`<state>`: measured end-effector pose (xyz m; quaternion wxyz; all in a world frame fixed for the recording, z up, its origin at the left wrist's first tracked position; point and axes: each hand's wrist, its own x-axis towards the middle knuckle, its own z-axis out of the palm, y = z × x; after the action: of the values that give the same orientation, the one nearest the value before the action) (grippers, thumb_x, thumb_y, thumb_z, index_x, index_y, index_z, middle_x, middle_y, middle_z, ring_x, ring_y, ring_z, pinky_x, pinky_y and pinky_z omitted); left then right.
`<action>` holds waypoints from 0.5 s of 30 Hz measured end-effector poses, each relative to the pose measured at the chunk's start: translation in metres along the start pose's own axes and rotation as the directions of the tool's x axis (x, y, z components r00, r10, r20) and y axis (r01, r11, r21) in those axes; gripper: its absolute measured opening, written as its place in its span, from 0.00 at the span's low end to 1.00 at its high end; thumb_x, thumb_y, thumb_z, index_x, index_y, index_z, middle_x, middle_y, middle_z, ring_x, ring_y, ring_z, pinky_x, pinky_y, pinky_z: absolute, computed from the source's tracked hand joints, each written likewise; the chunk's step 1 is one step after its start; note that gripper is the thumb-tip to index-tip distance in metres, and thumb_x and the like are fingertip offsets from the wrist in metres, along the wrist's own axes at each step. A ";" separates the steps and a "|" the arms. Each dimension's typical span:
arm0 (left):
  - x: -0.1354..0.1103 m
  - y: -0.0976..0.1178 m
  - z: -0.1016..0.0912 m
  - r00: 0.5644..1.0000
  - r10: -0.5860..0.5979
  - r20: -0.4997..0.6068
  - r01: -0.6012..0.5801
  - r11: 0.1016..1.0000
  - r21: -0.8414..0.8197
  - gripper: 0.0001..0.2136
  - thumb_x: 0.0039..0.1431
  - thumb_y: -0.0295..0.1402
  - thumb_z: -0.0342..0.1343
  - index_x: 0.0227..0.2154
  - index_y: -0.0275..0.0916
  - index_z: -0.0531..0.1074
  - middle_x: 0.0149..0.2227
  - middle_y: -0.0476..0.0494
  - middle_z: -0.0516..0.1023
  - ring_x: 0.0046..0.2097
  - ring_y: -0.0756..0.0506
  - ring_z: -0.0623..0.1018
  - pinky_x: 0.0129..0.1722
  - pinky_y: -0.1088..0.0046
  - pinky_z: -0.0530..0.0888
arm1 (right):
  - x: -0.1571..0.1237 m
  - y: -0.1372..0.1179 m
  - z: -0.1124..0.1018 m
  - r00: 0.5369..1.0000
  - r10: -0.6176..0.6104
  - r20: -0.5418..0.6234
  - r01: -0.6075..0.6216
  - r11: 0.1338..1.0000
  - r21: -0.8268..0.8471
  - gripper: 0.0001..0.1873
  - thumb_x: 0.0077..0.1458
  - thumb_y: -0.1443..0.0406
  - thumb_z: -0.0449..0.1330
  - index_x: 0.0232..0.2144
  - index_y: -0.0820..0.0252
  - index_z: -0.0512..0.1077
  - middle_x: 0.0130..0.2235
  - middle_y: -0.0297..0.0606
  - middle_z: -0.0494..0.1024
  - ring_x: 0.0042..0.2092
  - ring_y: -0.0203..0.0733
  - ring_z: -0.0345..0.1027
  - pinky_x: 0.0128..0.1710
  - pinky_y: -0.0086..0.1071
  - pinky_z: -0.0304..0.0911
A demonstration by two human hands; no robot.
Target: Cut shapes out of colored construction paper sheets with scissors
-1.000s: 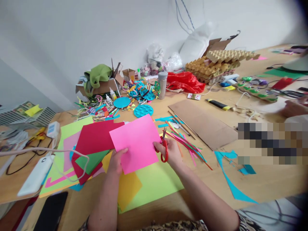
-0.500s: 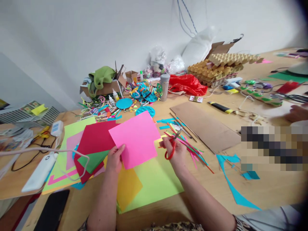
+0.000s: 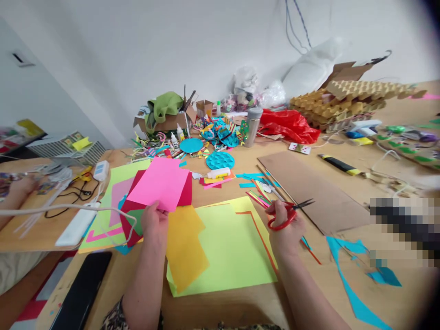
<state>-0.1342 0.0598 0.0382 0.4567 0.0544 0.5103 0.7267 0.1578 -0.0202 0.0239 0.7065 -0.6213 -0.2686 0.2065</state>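
Note:
Between the thumb and fingers of my left hand (image 3: 155,223) is the lower edge of a pink paper sheet (image 3: 160,181), held over red paper (image 3: 185,195) on the left. My right hand (image 3: 287,231) grips red-handled scissors (image 3: 285,216), their dark blades pointing right and slightly apart. Under and between my hands lies a large lime-green sheet (image 3: 230,256). An orange-yellow sheet (image 3: 187,247) covers its left part, and a thin orange paper strip (image 3: 257,233) runs along its right side. Coloured paper strips (image 3: 259,195) lie partly behind my right hand.
A brown cardboard sheet (image 3: 309,192) lies right of centre, with blue paper scraps (image 3: 343,275) nearer me. A glue bottle (image 3: 219,173), blue discs (image 3: 220,161) and a steel flask (image 3: 253,128) stand or lie further back. A black phone (image 3: 82,291) is front left. Another person's hand (image 3: 20,188) shows far left.
My left hand has moved the pink sheet left, over the red paper, uncovering the lime-green sheet and glue bottle. My right hand with the scissors has shifted right. The view has turned left.

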 end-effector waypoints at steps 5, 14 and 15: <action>0.021 0.008 -0.001 0.996 0.069 -0.050 -0.071 0.997 -0.039 0.10 0.44 0.16 0.49 0.24 0.39 0.65 0.21 0.53 0.69 0.29 0.51 0.75 0.36 0.70 0.77 | 0.000 0.003 -0.001 1.000 0.001 0.006 0.000 0.999 -0.042 0.16 0.54 0.58 0.59 0.20 0.62 0.69 0.22 0.33 0.71 0.23 0.34 0.62 0.23 0.27 0.56; 0.045 0.003 -0.003 0.994 0.082 -0.078 -0.082 0.997 0.010 0.14 0.39 0.15 0.49 0.28 0.39 0.66 0.28 0.49 0.73 0.37 0.47 0.77 0.42 0.62 0.76 | 0.000 0.005 -0.002 1.000 0.004 0.004 -0.004 0.997 -0.072 0.15 0.53 0.58 0.60 0.21 0.63 0.70 0.21 0.33 0.70 0.21 0.33 0.61 0.21 0.27 0.57; 0.048 0.003 -0.004 0.994 0.073 -0.085 -0.072 0.997 0.021 0.15 0.39 0.14 0.48 0.28 0.39 0.66 0.29 0.49 0.73 0.37 0.47 0.77 0.42 0.61 0.76 | -0.001 0.005 -0.002 1.000 0.015 0.011 -0.014 0.998 -0.068 0.15 0.53 0.57 0.60 0.22 0.63 0.70 0.21 0.33 0.70 0.21 0.32 0.60 0.21 0.27 0.56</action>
<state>-0.1652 0.0915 0.0201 0.4072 0.0458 0.5337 0.7398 0.1587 -0.0212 0.0189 0.6821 -0.6455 -0.2750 0.2059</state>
